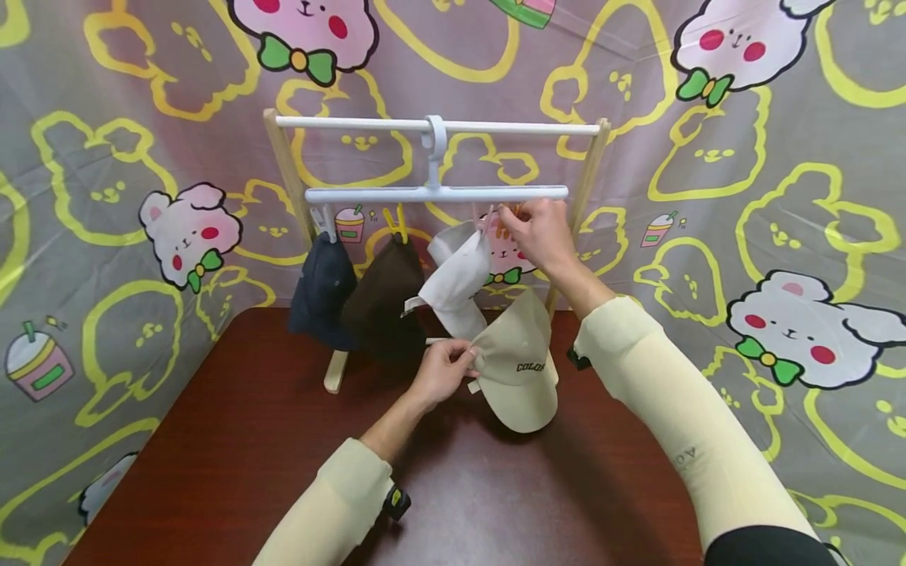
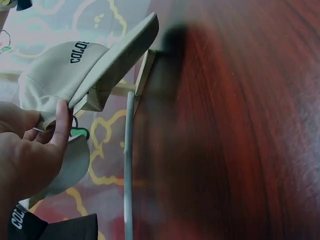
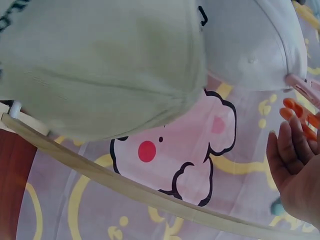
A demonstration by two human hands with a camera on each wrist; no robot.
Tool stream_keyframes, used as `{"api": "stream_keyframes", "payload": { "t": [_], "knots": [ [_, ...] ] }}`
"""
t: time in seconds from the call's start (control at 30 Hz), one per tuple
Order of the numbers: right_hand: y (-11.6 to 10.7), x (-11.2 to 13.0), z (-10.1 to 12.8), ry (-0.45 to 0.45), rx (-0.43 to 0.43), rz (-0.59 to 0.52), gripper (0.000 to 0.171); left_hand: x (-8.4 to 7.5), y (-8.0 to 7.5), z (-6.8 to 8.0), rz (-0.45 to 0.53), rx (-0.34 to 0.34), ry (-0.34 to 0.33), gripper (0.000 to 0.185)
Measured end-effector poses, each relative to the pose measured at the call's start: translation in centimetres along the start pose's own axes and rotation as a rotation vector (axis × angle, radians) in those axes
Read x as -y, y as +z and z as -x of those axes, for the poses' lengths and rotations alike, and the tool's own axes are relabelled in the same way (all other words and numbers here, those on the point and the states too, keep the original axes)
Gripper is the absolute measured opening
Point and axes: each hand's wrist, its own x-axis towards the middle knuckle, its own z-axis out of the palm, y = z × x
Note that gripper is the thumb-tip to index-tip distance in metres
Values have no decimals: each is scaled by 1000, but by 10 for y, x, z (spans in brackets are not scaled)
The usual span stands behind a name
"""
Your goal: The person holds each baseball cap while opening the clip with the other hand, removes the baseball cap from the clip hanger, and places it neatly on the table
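Beige cap [image 1: 520, 369] held low over the dark red table [image 1: 233, 440], right in front of the wooden rack [image 1: 286, 169], brim pointing down and toward the camera, crown up and back, so long axis runs roughly top-to-bottom with a bit of a tilt to the right. Lettering on the front faces forward. Left hand [image 1: 442, 369] pinching the cap's left edge between thumb and curled fingers, clear in the left wrist view too. Right hand [image 1: 541, 232] up at the white hanger bar [image 1: 435, 193], fingers relaxed and mostly straight by an orange clip [image 3: 300, 112], not gripping anything as far as visible. Hanging off that bar, left to right: navy cap [image 1: 322, 291] on a white clip, dark brown cap [image 1: 385, 299] on a yellow clip [image 1: 396, 224], white cap [image 1: 456, 283] just behind and touching-close to the beige one. Cartoon-bear cloth backdrop [image 1: 778, 196] all around.
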Motion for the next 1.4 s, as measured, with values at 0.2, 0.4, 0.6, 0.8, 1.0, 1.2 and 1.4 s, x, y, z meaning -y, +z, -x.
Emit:
{"api": "stream_keyframes", "payload": {
  "t": [0.2, 0.4, 0.6, 0.8, 1.0, 1.2, 1.4],
  "knots": [
    [-3, 3, -2, 55, -58, -38, 48, -3, 8, 10, -17, 50, -71, 19],
    [-9, 3, -2, 97, -126, -127, 41, 5, 4, 16, -36, 146, -149, 16],
    [-15, 3, -3, 123, -134, -171, 38, 12, -3, 23, -51, 304, -164, 15],
    [-19, 3, -2, 130, -116, -169, 43, 12, -6, 30, -179, 489, -173, 15],
    [-18, 1, 0, 120, -71, -153, 39, 10, -10, 38, -272, 678, -242, 17],
    [-19, -2, 2, 97, -66, -170, 38, 12, -17, 42, -327, 758, -262, 18],
    [-22, -7, 8, 97, -35, -173, 30, 11, -30, 45, -339, 756, -224, 18]
  ]
}}
